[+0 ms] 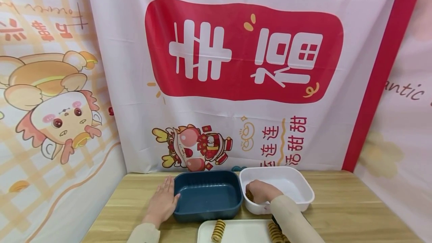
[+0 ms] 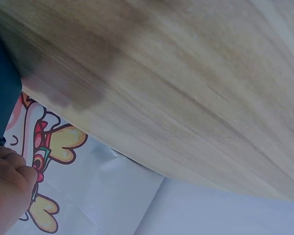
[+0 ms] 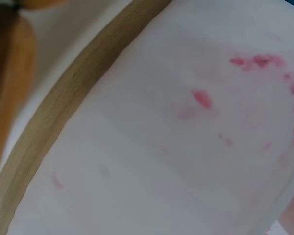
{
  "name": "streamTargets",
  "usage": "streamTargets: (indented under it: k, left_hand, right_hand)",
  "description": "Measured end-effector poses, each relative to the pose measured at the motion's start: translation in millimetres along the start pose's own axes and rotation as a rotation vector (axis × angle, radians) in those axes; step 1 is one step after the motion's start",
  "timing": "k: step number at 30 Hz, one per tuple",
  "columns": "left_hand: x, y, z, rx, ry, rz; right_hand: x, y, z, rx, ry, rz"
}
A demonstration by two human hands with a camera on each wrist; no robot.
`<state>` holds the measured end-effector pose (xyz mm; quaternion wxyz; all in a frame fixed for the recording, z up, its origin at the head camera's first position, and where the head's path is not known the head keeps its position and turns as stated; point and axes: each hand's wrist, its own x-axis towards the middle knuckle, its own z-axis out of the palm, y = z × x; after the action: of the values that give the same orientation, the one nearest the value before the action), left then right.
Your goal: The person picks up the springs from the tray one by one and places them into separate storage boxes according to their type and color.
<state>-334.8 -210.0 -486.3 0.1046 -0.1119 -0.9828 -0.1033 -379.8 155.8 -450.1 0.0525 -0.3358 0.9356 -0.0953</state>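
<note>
My right hand (image 1: 263, 191) reaches down into the white container (image 1: 290, 183) and grips a brown ridged spiral roll (image 1: 249, 195) near its left wall. At the left rim of the dark blue container (image 1: 209, 215), my left hand (image 1: 162, 201) rests with straight fingers along the side, thumb over the edge. In the left wrist view the hand (image 2: 10, 188) shows beside the blue wall (image 2: 2, 83). The right wrist view is filled by the white container's stained outer wall (image 3: 137, 137), with only a sliver of hand at its lower right.
A white tray (image 1: 243, 231) stands at the front, with one spiral roll (image 1: 218, 230) on its left and more rolls (image 1: 276, 232) at its right, partly behind my right forearm. Both containers stand side by side on the wooden table (image 1: 341, 201), against a printed cloth (image 1: 135, 123).
</note>
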Motion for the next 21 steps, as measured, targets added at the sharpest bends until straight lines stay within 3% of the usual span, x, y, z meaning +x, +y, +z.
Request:
streamTargets:
  k: [11,21]
  left_hand:
    - [0.6,-1.1,2.8,-0.014,-0.004,-0.007]
    - [0.0,-1.3,3.5,-0.012,0.026,0.003]
  right_hand:
    - [3.9,7,4,0.013,-0.004,0.076]
    - [7.6,14,4,0.022,0.006,0.098]
